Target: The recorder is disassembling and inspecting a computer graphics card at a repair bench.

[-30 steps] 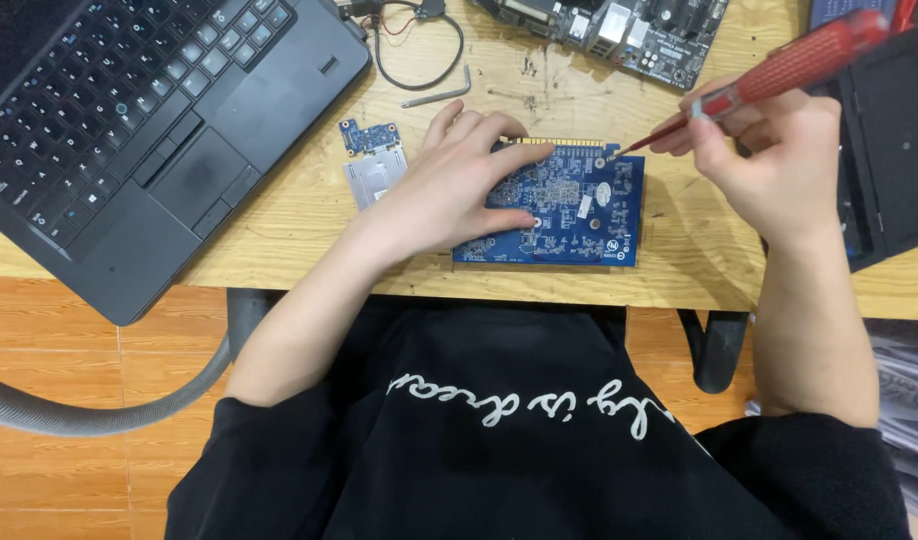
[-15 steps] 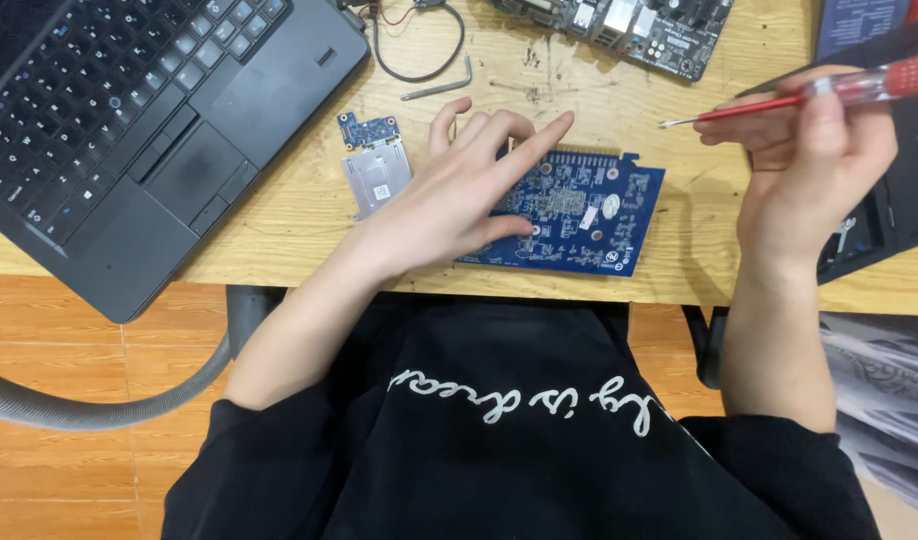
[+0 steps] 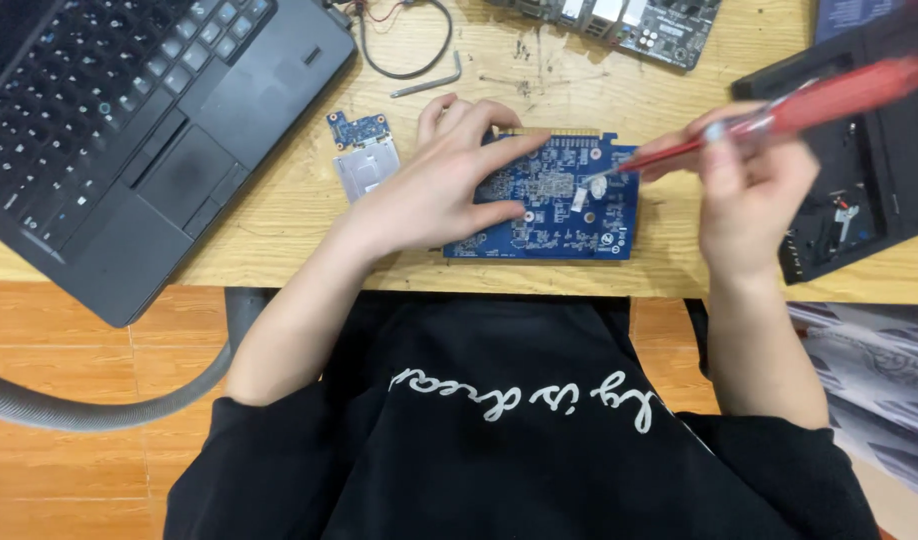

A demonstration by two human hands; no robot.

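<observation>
At the desk's near edge, the blue rectangular circuit board (image 3: 569,205) lay w/ long axis left-right, pinned flat by the open left hand (image 3: 439,190). Right hand (image 3: 749,185), closed round a red-handled screwdriver (image 3: 779,110), was held above-right; tip angled onto board centre.
</observation>
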